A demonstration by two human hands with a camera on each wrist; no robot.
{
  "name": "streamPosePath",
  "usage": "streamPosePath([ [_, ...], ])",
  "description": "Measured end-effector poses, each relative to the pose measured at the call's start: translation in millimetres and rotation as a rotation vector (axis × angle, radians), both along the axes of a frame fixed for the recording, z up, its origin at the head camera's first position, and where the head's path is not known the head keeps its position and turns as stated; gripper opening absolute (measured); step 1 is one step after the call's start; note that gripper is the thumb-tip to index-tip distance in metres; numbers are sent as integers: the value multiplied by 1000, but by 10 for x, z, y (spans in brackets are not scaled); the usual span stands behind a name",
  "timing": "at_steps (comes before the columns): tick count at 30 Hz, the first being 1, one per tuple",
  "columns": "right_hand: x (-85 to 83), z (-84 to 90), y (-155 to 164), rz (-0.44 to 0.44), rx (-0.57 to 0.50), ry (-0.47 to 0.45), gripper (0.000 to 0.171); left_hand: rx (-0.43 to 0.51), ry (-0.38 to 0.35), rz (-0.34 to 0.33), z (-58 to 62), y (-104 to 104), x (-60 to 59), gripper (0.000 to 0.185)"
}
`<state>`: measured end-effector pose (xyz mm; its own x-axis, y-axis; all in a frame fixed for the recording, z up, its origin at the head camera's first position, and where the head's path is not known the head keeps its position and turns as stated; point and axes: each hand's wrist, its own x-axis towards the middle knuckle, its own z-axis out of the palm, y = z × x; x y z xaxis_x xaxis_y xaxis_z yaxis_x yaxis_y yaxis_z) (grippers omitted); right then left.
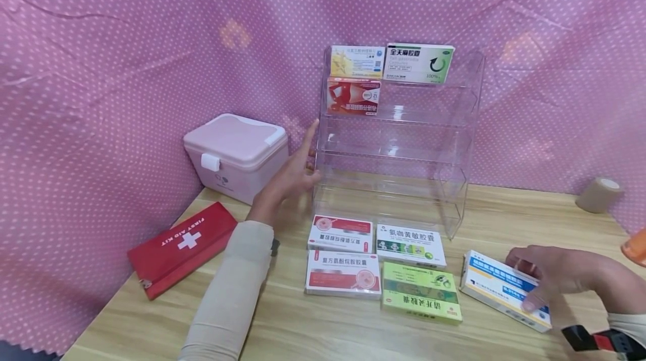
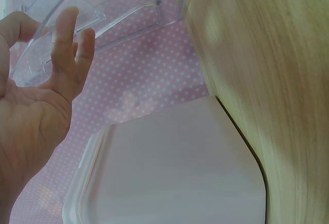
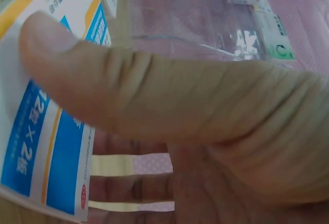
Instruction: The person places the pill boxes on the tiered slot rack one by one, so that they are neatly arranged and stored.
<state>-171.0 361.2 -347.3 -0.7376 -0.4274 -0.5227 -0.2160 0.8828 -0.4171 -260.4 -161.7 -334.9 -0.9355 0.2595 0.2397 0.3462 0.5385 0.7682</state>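
1. Right now your right hand (image 1: 550, 274) grips the blue-and-white medicine box (image 1: 504, 289), thumb curled over its near edge and fingers on the far side; the box lies on the counter (image 1: 323, 327) at about 4 o'clock from the clear acrylic rack (image 1: 398, 142).
2. Your left hand (image 1: 295, 173) is open, fingers straight, flat against the rack's left wall at its 9 o'clock side, apparently steadying it.
3. The rack already carries three boxes: a yellow box (image 1: 357, 61) and a green-and-white box (image 1: 419, 63) on the top tier, a red box (image 1: 353, 96) just below. The lower tiers hold nothing.
4. Four more boxes (image 1: 381, 263) lie flat at the rack's 6 o'clock, with a pink case (image 1: 237, 153) and red first aid pouch (image 1: 181, 246) off at 9 and 8 o'clock.
5. By my reading, you are at the pick-up step. The next move calls for lifting the box clear, turning it upright, and carrying it toward 11 o'clock to an open tier while your left hand braces the rack.
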Motion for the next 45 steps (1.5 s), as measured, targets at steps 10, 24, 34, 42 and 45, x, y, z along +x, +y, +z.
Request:
streamPosePath([
  [10, 22, -5, -22, -77, 62, -37, 61, -10, -5, 9, -12, 1, 0, 123],
  [24, 50, -45, 12, -209, 96, -87, 61, -41, -6, 19, 6, 6, -11, 124],
  [34, 23, -28, -47, -167, 42, -40, 55, -23, 9, 1, 22, -2, -16, 123],
  [42, -12, -19, -25, -71, 88, 59, 53, -18, 11, 5, 10, -13, -25, 123],
  [45, -26, -27, 2, -18, 77, 106, 50, -15, 15, 3, 4, -17, -27, 123],
])
